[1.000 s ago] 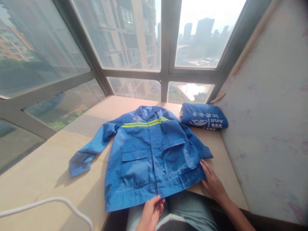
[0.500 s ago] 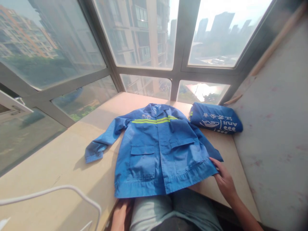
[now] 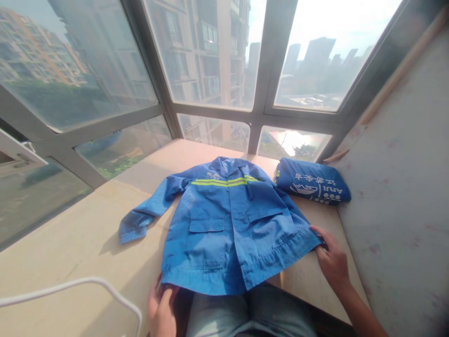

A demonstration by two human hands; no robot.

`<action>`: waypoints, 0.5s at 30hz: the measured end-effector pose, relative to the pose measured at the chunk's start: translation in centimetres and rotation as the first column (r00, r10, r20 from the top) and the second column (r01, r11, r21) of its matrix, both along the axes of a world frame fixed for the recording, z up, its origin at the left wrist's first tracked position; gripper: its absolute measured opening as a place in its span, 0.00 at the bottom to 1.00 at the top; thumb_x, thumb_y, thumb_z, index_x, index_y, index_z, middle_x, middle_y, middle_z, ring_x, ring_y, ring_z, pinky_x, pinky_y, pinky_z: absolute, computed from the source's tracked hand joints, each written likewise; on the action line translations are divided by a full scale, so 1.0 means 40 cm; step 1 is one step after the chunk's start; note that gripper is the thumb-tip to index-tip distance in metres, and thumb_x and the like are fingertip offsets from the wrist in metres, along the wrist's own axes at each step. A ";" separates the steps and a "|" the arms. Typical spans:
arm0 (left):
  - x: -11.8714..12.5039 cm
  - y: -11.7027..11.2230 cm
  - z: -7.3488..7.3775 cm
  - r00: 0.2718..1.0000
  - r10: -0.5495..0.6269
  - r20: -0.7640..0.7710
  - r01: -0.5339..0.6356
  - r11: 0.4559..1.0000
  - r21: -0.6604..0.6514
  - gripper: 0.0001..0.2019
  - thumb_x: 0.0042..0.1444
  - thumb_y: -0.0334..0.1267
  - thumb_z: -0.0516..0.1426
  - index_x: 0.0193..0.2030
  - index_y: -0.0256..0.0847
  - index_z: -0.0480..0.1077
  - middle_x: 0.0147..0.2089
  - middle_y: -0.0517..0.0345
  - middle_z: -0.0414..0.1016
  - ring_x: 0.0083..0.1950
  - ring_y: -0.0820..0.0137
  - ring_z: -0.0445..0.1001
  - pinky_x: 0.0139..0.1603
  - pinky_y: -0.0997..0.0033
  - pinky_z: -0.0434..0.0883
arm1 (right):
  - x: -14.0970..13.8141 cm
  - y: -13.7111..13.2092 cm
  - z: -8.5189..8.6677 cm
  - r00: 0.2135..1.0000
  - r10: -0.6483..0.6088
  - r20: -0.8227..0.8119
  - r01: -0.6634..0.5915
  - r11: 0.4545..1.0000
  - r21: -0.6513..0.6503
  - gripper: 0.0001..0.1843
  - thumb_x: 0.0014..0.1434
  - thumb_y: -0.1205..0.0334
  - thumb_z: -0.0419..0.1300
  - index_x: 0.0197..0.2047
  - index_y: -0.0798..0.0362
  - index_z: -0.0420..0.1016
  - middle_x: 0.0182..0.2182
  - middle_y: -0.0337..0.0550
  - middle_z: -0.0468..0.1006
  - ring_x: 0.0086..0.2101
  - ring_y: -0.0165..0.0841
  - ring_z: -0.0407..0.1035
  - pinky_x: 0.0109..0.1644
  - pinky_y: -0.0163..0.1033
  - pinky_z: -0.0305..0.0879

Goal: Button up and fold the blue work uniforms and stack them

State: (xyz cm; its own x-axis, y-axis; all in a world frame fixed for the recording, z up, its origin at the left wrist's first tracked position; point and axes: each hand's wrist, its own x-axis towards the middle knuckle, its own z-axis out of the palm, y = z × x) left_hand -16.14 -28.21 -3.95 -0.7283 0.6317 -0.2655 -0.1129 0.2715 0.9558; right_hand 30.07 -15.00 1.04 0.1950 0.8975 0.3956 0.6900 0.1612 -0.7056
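Note:
A blue work jacket (image 3: pixel 210 243) with a yellow-green stripe across the chest lies front up, collar toward the window. Its hem reaches over the near edge above my legs. My left hand (image 3: pixel 163 302) pinches the hem's left corner from below. At the opposite corner, my right hand (image 3: pixel 329 252) grips the hem between thumb and fingers. One sleeve stretches out to the left; the other is partly hidden behind the jacket's right side. A folded blue garment (image 3: pixel 310 180) with white lettering rests beyond the right sleeve.
The jacket lies on a pale wooden surface (image 3: pixel 87 224). A white cable (image 3: pixel 87 281) curves across the near left. Framed windows (image 3: pixel 210 56) stand behind and to the left, and a light wall (image 3: pixel 396 187) borders the right side.
My left hand has come up from under the hem and now holds its left corner. My right hand has shifted slightly outward with the right corner, spreading the hem.

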 end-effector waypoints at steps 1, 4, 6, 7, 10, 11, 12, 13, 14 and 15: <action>-0.008 0.005 0.013 1.000 -0.021 0.006 0.021 0.999 0.028 0.33 0.58 0.49 0.54 0.69 0.43 0.55 0.61 0.49 0.71 0.61 0.59 0.71 0.60 0.60 0.72 | -0.003 0.002 0.002 1.000 -0.001 -0.007 0.001 1.000 -0.011 0.21 0.58 0.57 0.52 0.53 0.51 0.74 0.49 0.48 0.77 0.45 0.40 0.73 0.47 0.44 0.71; -0.037 0.019 0.015 0.988 -0.143 -0.064 0.138 0.988 -0.071 0.33 0.55 0.49 0.57 0.66 0.38 0.61 0.62 0.47 0.71 0.62 0.57 0.71 0.62 0.61 0.70 | -0.012 0.006 0.007 1.000 -0.001 -0.001 0.000 0.999 -0.033 0.21 0.60 0.56 0.52 0.54 0.51 0.74 0.49 0.49 0.77 0.43 0.39 0.73 0.45 0.43 0.72; -0.060 0.027 -0.006 0.975 -0.166 -0.148 0.135 0.971 -0.199 0.30 0.55 0.47 0.56 0.62 0.35 0.65 0.60 0.43 0.73 0.61 0.55 0.72 0.63 0.59 0.69 | -0.015 0.005 0.008 0.999 0.019 0.047 -0.018 0.999 -0.033 0.22 0.61 0.56 0.51 0.55 0.51 0.72 0.51 0.50 0.76 0.43 0.39 0.73 0.46 0.44 0.71; -0.071 0.030 -0.016 0.968 -0.158 -0.197 0.106 0.962 -0.250 0.28 0.55 0.46 0.55 0.61 0.34 0.66 0.59 0.43 0.74 0.60 0.55 0.73 0.63 0.59 0.69 | -0.014 0.003 0.007 0.995 0.019 0.095 -0.015 0.999 -0.041 0.23 0.61 0.56 0.50 0.57 0.51 0.71 0.52 0.50 0.75 0.43 0.40 0.73 0.46 0.44 0.71; -0.095 0.040 -0.025 0.911 -0.171 -0.375 0.035 0.939 -0.343 0.25 0.58 0.42 0.53 0.62 0.37 0.68 0.56 0.45 0.76 0.59 0.56 0.74 0.58 0.61 0.72 | -0.005 -0.009 -0.003 0.951 -0.032 0.308 0.085 0.984 -0.158 0.26 0.64 0.54 0.47 0.62 0.50 0.68 0.53 0.52 0.74 0.43 0.43 0.74 0.41 0.46 0.71; -0.099 0.043 -0.017 0.879 -0.217 -0.424 0.046 0.924 -0.379 0.25 0.58 0.41 0.52 0.63 0.39 0.67 0.54 0.46 0.78 0.56 0.56 0.76 0.54 0.60 0.74 | 0.001 -0.014 -0.009 0.926 -0.034 0.377 0.124 0.968 -0.218 0.27 0.65 0.53 0.46 0.63 0.49 0.67 0.51 0.52 0.76 0.42 0.45 0.75 0.38 0.45 0.71; -0.101 0.047 -0.003 0.841 -0.281 -0.461 0.068 0.902 -0.426 0.26 0.58 0.40 0.52 0.64 0.40 0.66 0.51 0.47 0.80 0.51 0.55 0.78 0.50 0.60 0.75 | 0.007 -0.019 -0.016 0.904 -0.015 0.428 0.145 0.951 -0.273 0.27 0.66 0.54 0.46 0.65 0.49 0.66 0.49 0.52 0.78 0.39 0.45 0.76 0.35 0.45 0.70; -0.102 0.052 0.015 0.802 -0.350 -0.485 0.092 0.874 -0.478 0.27 0.58 0.39 0.52 0.66 0.42 0.65 0.48 0.47 0.81 0.46 0.55 0.80 0.45 0.59 0.76 | 0.014 -0.022 -0.023 0.888 0.022 0.460 0.141 0.938 -0.317 0.28 0.66 0.56 0.45 0.66 0.48 0.64 0.45 0.51 0.80 0.37 0.45 0.77 0.34 0.44 0.69; -0.103 0.056 0.036 0.765 -0.410 -0.496 0.113 0.844 -0.524 0.29 0.58 0.38 0.52 0.68 0.43 0.63 0.44 0.48 0.82 0.40 0.55 0.81 0.40 0.60 0.76 | 0.021 -0.025 -0.031 0.877 0.064 0.476 0.121 0.929 -0.348 0.29 0.65 0.58 0.45 0.68 0.48 0.63 0.41 0.50 0.82 0.35 0.45 0.77 0.33 0.44 0.69; -0.106 0.060 0.057 0.738 -0.446 -0.506 0.121 0.826 -0.551 0.30 0.58 0.36 0.52 0.69 0.44 0.62 0.43 0.49 0.82 0.36 0.56 0.80 0.37 0.61 0.75 | 0.029 -0.028 -0.039 0.870 0.103 0.483 0.095 0.925 -0.367 0.30 0.64 0.61 0.46 0.69 0.47 0.61 0.39 0.48 0.82 0.33 0.44 0.78 0.33 0.43 0.69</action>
State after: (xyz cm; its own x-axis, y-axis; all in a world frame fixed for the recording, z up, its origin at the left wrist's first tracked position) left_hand -20.38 -25.81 -1.68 -0.6371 0.7550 -0.1552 0.5841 0.6043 0.5420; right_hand 31.24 -16.10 -0.53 0.0628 0.9949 0.0794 0.9571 -0.0375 -0.2873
